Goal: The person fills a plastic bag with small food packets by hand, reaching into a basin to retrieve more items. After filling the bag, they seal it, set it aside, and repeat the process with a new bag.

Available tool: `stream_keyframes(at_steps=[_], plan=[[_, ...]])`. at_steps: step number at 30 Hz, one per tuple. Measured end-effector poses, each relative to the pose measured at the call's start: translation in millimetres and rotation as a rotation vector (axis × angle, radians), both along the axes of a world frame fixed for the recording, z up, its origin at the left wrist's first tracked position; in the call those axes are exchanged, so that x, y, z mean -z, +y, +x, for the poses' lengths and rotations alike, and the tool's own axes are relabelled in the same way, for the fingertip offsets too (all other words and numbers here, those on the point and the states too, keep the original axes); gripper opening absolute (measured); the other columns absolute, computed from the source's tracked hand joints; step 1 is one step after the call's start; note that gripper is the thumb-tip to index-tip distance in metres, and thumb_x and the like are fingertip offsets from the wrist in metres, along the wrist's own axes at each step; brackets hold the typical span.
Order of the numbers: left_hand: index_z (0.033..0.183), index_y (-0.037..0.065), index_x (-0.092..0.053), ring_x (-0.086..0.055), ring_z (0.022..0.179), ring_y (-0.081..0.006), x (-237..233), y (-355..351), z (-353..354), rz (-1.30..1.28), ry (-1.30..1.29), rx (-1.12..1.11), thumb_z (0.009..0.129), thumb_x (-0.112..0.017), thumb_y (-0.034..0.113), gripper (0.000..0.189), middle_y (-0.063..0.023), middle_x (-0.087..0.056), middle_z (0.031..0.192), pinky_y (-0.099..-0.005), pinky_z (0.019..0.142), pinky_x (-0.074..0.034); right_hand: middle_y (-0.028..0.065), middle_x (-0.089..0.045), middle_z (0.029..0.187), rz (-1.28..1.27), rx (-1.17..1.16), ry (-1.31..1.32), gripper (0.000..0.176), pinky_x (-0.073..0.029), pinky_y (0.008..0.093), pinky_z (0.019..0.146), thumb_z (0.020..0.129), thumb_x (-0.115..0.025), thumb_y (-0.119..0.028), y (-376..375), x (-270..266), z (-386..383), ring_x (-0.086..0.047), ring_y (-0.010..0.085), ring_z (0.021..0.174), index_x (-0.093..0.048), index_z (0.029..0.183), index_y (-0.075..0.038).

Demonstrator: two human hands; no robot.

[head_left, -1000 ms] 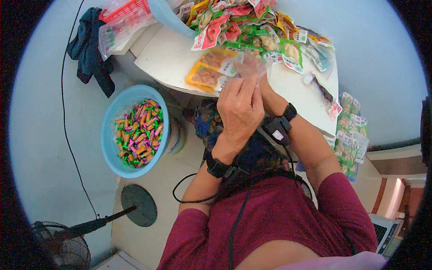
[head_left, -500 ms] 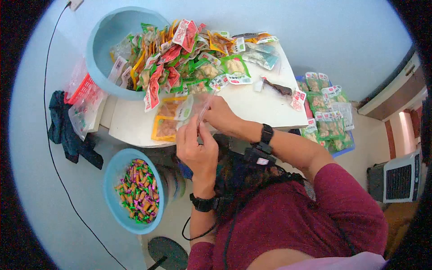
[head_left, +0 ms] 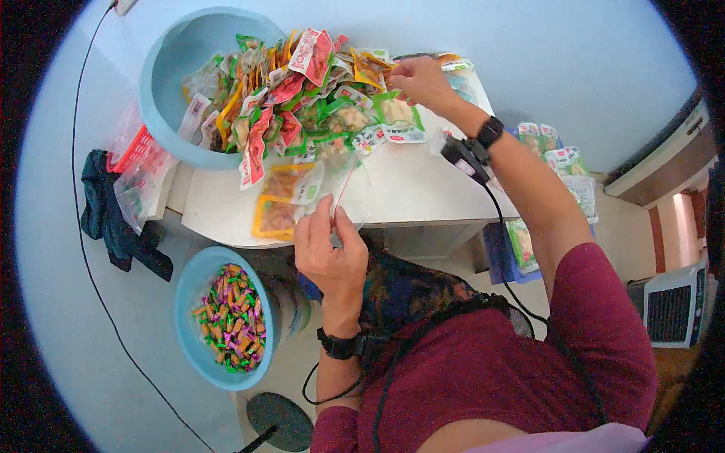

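My left hand (head_left: 332,253) pinches the edge of a clear plastic bag (head_left: 349,198) at the table's front. Inside the bag lie yellow-edged snack packets (head_left: 283,198), partly seen through the film. At the back of the table my right hand (head_left: 424,81) reaches into the heap, its fingers closed at the edge of a yellow snack packet (head_left: 370,69). Around it are red, green and yellow packets, among them a green-edged packet (head_left: 398,113) just below the right hand.
A large blue basin (head_left: 170,90) lies tipped on the table (head_left: 430,181), packets spilling from it. Below left, a blue tub (head_left: 181,332) holds small wrapped sweets. Bagged green packets (head_left: 563,160) sit at the right. A black cable (head_left: 513,291) trails from my right wrist.
My right hand has left the clear bag and moved up and right to the packet heap. My left hand stays at the bag, which is still on the table.
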State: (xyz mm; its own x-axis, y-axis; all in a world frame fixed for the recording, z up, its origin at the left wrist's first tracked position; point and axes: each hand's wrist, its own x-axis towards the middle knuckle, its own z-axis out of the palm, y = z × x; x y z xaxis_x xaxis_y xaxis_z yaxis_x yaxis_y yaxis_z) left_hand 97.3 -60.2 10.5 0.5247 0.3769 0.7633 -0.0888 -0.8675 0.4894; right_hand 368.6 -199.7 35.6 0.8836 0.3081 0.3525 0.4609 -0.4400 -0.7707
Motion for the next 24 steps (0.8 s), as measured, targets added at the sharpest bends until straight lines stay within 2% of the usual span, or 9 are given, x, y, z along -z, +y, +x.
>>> stream_keyframes(at_steps=[2,5,8,11,14,17,20,23,24], plan=[[0.099,0.002,-0.067,-0.058,0.062,-0.0215,2.2,2.5,1.6,0.012,-0.005,-0.002,0.079,-0.065,0.000,0.020,-0.0095,-0.060,0.073,-0.0326,0.058,-0.047,0.0165,-0.068,0.079,-0.341,0.065,-0.283,0.029,-0.056,0.0433,0.065,0.079,-0.066,-0.024,9.3,7.4,20.1,-0.068,0.0326,0.069,-0.067,0.093,0.002],[0.099,0.002,-0.067,-0.058,0.062,-0.0216,3.4,4.9,4.2,0.024,-0.032,0.001,0.079,-0.065,0.000,0.020,-0.0090,-0.060,0.073,-0.0328,0.058,-0.047,0.0180,-0.067,0.087,-0.452,0.150,-0.243,0.033,-0.052,0.0443,0.072,0.075,-0.068,-0.031,31.2,14.5,15.4,-0.064,0.0351,0.080,-0.067,0.095,-0.004],[0.099,0.002,-0.067,-0.057,0.062,-0.0218,3.7,6.3,5.3,0.039,-0.053,0.006,0.079,-0.066,0.000,0.020,-0.0088,-0.060,0.073,-0.0329,0.058,-0.047,0.0192,-0.065,0.086,-0.392,0.216,-0.414,0.026,-0.052,0.0453,0.073,0.076,-0.066,-0.027,48.7,27.3,16.3,-0.064,0.0360,0.087,-0.066,0.085,-0.003],[0.098,0.001,-0.067,-0.057,0.063,-0.0221,2.6,7.3,4.9,0.041,-0.018,0.013,0.079,-0.066,0.000,0.020,-0.0090,-0.060,0.073,-0.0331,0.059,-0.046,0.0209,-0.066,0.089,-0.530,0.216,-0.481,0.022,-0.053,0.0474,0.068,0.078,-0.061,-0.017,56.8,32.8,29.2,-0.066,0.0366,0.083,-0.066,0.092,-0.001],[0.098,0.001,-0.067,-0.056,0.063,-0.0220,3.1,8.4,5.1,0.037,-0.028,0.028,0.078,-0.066,-0.001,0.020,-0.0089,-0.060,0.073,-0.0331,0.059,-0.046,0.0189,-0.066,0.083,-0.636,0.212,-0.499,0.017,-0.054,0.0466,0.065,0.078,-0.057,-0.011,57.2,36.1,41.3,-0.066,0.0359,0.076,-0.066,0.088,0.000],[0.098,0.002,-0.067,-0.056,0.063,-0.0218,4.5,9.8,6.7,0.026,-0.057,0.033,0.078,-0.066,-0.002,0.020,-0.0084,-0.059,0.073,-0.0328,0.058,-0.046,0.0175,-0.065,0.079,-0.610,0.250,-0.581,0.015,-0.053,0.0469,0.063,0.078,-0.057,-0.010,50.3,26.2,39.2,-0.066,0.0358,0.071,-0.066,0.084,-0.001],[0.098,0.002,-0.067,-0.056,0.063,-0.0215,7.7,13.1,8.9,0.036,-0.073,0.024,0.078,-0.066,-0.002,0.020,-0.0080,-0.059,0.073,-0.0323,0.058,-0.046,0.0171,-0.064,0.078,-0.476,0.241,-0.768,0.014,-0.053,0.0469,0.062,0.079,-0.055,-0.011,37.4,3.6,16.8,-0.065,0.0340,0.069,-0.065,0.082,-0.001],[0.098,0.002,-0.066,-0.056,0.062,-0.0213,8.2,16.6,8.6,0.053,-0.060,0.020,0.078,-0.066,-0.001,0.021,-0.0079,-0.059,0.073,-0.0320,0.057,-0.045,0.0159,-0.062,0.076,-0.411,0.119,-0.918,0.014,-0.052,0.0462,0.059,0.080,-0.053,-0.012,16.8,-17.7,-25.3,-0.064,0.0324,0.069,-0.062,0.082,-0.002],[0.099,0.002,-0.066,-0.056,0.062,-0.0212,7.8,17.1,7.8,0.059,-0.048,0.020,0.078,-0.066,-0.001,0.021,-0.0078,-0.059,0.073,-0.0319,0.057,-0.045,0.0156,-0.061,0.077,-0.472,0.080,-0.899,0.013,-0.052,0.0454,0.059,0.080,-0.053,-0.012,8.3,-23.9,-47.9,-0.064,0.0322,0.070,-0.061,0.083,-0.002]])
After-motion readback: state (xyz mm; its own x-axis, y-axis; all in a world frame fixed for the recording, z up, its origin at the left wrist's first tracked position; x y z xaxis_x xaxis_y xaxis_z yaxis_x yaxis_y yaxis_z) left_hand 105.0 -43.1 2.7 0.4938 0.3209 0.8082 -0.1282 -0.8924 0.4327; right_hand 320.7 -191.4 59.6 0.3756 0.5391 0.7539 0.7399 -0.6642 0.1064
